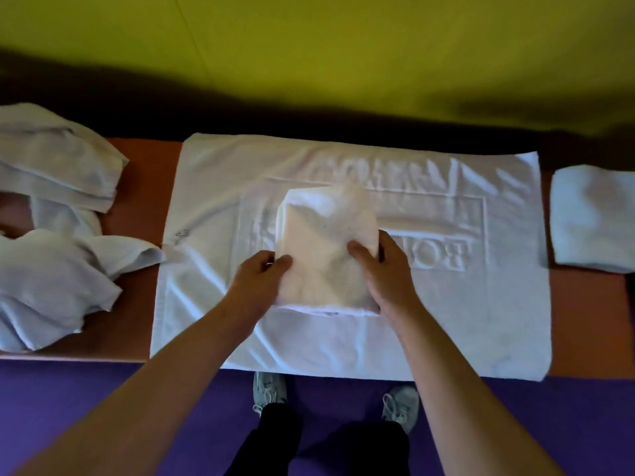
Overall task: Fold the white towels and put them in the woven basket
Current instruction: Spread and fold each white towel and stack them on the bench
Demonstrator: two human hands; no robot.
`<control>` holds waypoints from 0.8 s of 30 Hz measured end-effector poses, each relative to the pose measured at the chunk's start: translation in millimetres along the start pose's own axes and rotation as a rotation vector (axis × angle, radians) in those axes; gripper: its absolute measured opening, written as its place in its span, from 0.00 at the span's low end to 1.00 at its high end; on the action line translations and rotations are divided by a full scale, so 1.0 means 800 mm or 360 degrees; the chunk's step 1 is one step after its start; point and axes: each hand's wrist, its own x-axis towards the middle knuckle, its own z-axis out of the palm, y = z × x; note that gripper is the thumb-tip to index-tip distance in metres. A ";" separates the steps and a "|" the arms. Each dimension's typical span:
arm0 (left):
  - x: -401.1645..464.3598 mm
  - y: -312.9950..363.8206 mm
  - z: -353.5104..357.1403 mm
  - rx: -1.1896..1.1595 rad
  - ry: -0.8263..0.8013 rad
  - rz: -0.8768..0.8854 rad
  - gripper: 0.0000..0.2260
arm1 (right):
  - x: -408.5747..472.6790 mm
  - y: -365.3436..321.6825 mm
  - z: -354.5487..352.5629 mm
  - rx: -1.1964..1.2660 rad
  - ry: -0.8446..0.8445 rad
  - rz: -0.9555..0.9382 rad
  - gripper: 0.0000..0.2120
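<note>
1. Yellow-green wall fills the background, and below it runs a brown counter point(137, 269) with a purple floor point(103, 389) at its near edge.
2. A large white mat towel point(446, 321) lies spread flat across the middle of the counter, with raised lettering and a square border woven into it; its near edge hangs slightly over the counter's front.
3. On top of that mat sits a small folded white towel point(323, 242), a thick, roughly rectangular bundle with its layered edge showing along the near side.
4. The left hand point(257, 280) grips the folded towel's left side, thumb on the top face and fingers tucked at the edge.
5. The right hand point(381, 269) holds the towel's right side, thumb pressed on top and fingers wrapped round the right edge.
6. Well to the left lies a heap of unfolded white towels point(51, 280), crumpled, with a loosely folded one point(58, 159) lying at the far end of the heap.
7. At the right end of the counter, just past the mat's edge, rests another folded white towel point(591, 218), partly cut off by the frame.
8. Below the counter, the person's grey laced shoes point(400, 407) and dark trousers show on the floor.
9. No woven basket is in view.
</note>
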 end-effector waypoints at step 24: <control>-0.135 -0.079 0.539 0.0552 -0.0570 0.0182 0.10 | -0.048 0.178 -0.539 -0.0129 0.0582 0.0114 0.13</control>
